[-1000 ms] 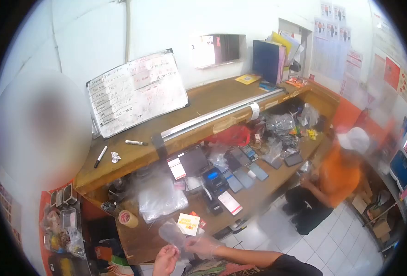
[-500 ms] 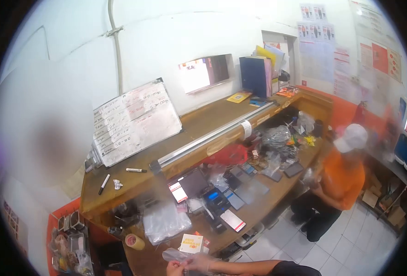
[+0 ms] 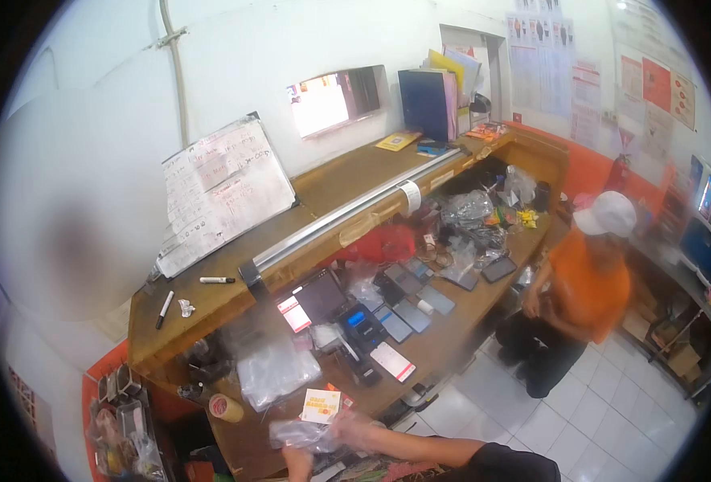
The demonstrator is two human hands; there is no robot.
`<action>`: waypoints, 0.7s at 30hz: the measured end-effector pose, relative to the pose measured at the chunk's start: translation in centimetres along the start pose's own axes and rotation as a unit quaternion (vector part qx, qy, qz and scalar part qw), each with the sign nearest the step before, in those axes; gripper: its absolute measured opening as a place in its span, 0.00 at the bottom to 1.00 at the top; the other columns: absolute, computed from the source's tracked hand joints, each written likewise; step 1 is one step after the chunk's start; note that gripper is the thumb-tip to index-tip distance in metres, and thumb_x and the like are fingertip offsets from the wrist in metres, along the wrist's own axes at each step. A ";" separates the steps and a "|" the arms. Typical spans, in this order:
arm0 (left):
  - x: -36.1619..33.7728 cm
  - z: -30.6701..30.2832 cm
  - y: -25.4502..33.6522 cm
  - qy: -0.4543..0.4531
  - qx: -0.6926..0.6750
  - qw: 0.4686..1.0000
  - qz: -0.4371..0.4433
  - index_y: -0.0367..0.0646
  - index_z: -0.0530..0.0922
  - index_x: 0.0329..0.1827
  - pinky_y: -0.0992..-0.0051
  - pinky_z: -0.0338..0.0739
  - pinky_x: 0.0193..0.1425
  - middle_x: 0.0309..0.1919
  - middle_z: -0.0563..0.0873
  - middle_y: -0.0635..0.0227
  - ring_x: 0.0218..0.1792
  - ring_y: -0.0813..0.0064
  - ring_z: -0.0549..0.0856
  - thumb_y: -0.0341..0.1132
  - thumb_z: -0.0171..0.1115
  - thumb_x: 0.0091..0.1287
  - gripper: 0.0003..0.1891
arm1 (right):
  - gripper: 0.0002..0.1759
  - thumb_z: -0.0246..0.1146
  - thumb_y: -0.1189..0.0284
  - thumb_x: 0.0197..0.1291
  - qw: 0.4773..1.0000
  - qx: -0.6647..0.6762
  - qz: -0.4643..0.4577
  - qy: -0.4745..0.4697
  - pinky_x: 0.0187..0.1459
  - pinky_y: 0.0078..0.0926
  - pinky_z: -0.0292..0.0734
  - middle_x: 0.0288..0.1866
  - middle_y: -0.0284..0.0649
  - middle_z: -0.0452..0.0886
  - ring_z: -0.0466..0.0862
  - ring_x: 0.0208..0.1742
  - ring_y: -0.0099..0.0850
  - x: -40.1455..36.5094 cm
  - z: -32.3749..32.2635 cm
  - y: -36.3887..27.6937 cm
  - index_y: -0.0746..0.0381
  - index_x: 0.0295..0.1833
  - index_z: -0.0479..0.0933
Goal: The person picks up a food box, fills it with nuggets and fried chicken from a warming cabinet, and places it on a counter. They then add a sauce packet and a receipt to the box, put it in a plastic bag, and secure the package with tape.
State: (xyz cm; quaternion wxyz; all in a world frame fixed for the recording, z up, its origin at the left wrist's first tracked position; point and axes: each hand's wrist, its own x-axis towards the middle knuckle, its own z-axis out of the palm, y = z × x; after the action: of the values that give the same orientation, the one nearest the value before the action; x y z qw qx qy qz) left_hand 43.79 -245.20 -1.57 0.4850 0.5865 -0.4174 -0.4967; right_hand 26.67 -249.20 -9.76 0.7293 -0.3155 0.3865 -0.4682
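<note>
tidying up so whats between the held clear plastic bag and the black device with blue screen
In the head view, mainly a square white card with yellow lettering.

1. Desk, near edge: L hand + R hand w/ clear bag betw. Card just beyond; blocks straight fwd.
2. Fwd-L: tape roll & bag stack in way. Bare wood betw. roll & clear bag; narrow pass.
3. Fwd-R: lit phone + card reader obstruct. Bare strip along front edge, R of phone.
4. Far end: bag heap, shelf overhead; low entry only.
5. Shelf top: open wood betw. w-board & rail.
6. R side: open floor, then co-worker.
</note>
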 end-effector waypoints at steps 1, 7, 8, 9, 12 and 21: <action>0.3 -0.7 -0.4 -0.006 0.040 0.999 -0.007 0.38 0.75 0.57 0.65 0.82 0.54 0.48 0.84 0.63 0.49 0.66 0.85 0.15 0.61 0.58 0.23 | 0.05 0.62 0.76 0.66 0.990 0.096 0.092 0.048 0.32 0.31 0.76 0.38 0.36 0.77 0.76 0.30 0.27 -0.5 0.2 -1.5 0.59 0.43 0.71; 1.0 0.6 -1.5 0.045 -0.251 0.963 -0.090 0.35 0.73 0.57 0.70 0.83 0.45 0.49 0.84 0.59 0.46 0.70 0.86 0.16 0.51 0.65 0.17 | 0.14 0.69 0.72 0.56 0.935 -0.340 -0.095 -0.036 0.43 0.30 0.77 0.37 0.41 0.80 0.81 0.39 0.30 -5.0 1.8 -8.7 0.64 0.47 0.76; 0.8 1.0 -1.2 0.048 -0.325 0.939 -0.098 0.35 0.72 0.57 0.71 0.83 0.44 0.49 0.84 0.59 0.46 0.71 0.85 0.16 0.51 0.66 0.17 | 0.14 0.69 0.72 0.56 0.932 -0.355 -0.071 -0.026 0.43 0.31 0.77 0.37 0.41 0.80 0.81 0.39 0.30 -5.0 1.8 -8.6 0.64 0.46 0.76; 0.9 0.4 -2.3 0.025 -0.366 0.925 -0.100 0.36 0.72 0.56 0.72 0.82 0.43 0.48 0.83 0.59 0.44 0.72 0.85 0.16 0.52 0.65 0.17 | 0.14 0.70 0.71 0.55 0.928 -0.370 -0.046 -0.017 0.43 0.31 0.77 0.37 0.40 0.81 0.81 0.38 0.30 -4.8 1.9 -8.4 0.63 0.44 0.76; 0.8 -0.1 -3.5 -0.008 -0.335 0.940 -0.060 0.38 0.70 0.55 0.75 0.79 0.38 0.44 0.82 0.60 0.39 0.77 0.82 0.14 0.54 0.61 0.19 | 0.11 0.70 0.74 0.55 0.936 -0.344 -0.018 0.073 0.44 0.31 0.77 0.36 0.38 0.80 0.80 0.39 0.28 -3.4 1.4 -8.0 0.62 0.40 0.75; 1.3 0.9 -3.3 0.189 0.017 0.981 0.033 0.43 0.66 0.53 0.79 0.67 0.32 0.35 0.72 0.72 0.33 0.82 0.72 0.15 0.62 0.55 0.25 | 0.11 0.61 0.89 0.56 0.959 -0.129 -0.166 0.192 0.48 0.24 0.76 0.37 0.32 0.79 0.78 0.42 0.23 -2.7 1.6 -5.4 0.61 0.37 0.72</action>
State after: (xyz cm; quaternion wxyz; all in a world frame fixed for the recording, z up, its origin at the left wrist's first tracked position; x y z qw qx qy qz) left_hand 43.13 -246.04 -5.08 0.5611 0.6640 -0.3458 -0.3532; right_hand 24.99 -248.54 -3.78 0.5063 -0.3711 0.5184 -0.5806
